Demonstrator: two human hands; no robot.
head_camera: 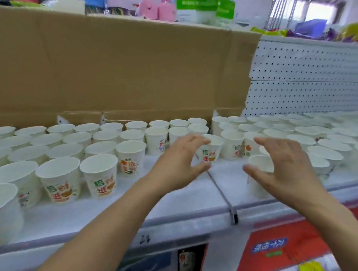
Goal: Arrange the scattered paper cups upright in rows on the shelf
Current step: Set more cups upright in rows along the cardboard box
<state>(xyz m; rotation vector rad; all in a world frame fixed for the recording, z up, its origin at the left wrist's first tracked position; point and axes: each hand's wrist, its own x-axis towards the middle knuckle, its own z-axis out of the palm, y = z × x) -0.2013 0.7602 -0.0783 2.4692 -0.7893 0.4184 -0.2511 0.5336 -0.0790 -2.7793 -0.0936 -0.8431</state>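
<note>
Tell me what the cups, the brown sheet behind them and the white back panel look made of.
Cups: paper by the look, matte white, thin rims, printed sides. Brown sheet: cardboard, matte, creased, with folded flaps. Back panel: probably painted sheet metal, smooth white with a regular grid of punched holes; plastic cannot be ruled out.

2 bare forearms [110, 216] are extended from the bottom edge toward the centre of the frame. The left hand [179, 162] is held just left of centre and the right hand [289, 171] right of centre. Palms are turned inward, fingers loosely curved, thumbs spread below.
</note>
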